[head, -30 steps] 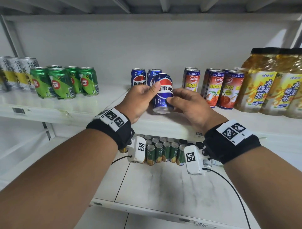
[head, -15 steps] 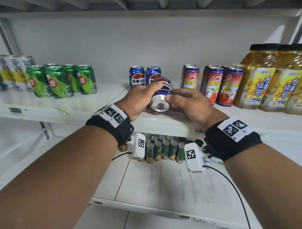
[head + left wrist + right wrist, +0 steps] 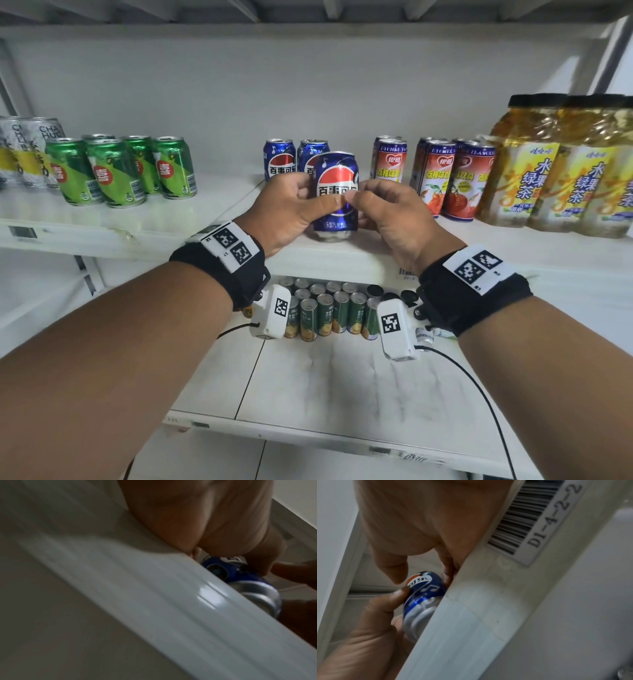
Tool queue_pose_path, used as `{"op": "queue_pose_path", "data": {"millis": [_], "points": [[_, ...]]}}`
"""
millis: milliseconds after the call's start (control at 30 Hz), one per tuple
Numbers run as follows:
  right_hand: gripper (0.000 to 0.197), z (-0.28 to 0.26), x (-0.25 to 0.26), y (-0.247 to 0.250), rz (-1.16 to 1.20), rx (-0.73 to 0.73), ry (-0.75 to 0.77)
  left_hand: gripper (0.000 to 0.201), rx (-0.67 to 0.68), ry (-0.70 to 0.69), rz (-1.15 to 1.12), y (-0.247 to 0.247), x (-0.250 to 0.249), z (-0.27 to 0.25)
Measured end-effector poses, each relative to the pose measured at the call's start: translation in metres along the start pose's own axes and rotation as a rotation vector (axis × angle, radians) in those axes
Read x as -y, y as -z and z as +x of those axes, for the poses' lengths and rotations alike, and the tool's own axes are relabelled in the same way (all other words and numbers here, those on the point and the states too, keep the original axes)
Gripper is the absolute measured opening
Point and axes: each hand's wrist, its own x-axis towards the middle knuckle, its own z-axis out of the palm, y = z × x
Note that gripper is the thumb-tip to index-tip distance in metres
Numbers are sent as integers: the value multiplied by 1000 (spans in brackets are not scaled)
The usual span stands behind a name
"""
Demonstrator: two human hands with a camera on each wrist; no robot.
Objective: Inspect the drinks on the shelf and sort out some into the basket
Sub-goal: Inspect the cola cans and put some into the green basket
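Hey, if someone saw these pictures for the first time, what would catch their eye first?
Most likely the blue cola can, held upright between the left hand and the right hand at the front edge of the middle shelf. After that, the green cans standing at the shelf's left and the big yellow tea bottles at its far right.

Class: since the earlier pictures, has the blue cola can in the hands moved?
Yes. The blue cola can, tipped bottom-outward half a second ago, now stands upright before the two shelved cola cans.
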Motion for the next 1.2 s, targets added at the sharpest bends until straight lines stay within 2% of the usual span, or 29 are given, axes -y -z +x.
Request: {"op": "queue_pose_path", "data": {"millis": [67,200,300,367,433,600,700,800,933,1067,1200], "points": [[22,-2,1,0,-7,-30,22,51,20,-5,13,-1,-3,-1],[46,-3,13,6,-132,-74,40,60,59,-31,128,-15,-13,2],[68,-1,34,21,-382,-119,147,59,102,-33,191,-30,-21,10],[75,-2,51,33,-600,-126,220,57,122,-42,201,-44,-25,17],[72,-4,66,45,-735,-108,223,57,151,-47,190,-58,-30,22],[41,-13,90,78,-931,-129,138,50,309,-107,259,-95,-36,40],[37,-14,93,95,-1024,-161,105,45,377,-128,332,-107,-40,58],[37,-11,90,103,-1120,-147,52,38,387,-153,472,-106,-47,75],[35,3,90,100,-1207,-129,25,29,347,-212,686,-85,-61,89],[32,30,99,70,-1309,-137,159,16,287,-207,827,-44,-75,98],[34,72,98,22,-1316,-97,257,16,197,-201,969,16,-82,109]]}}
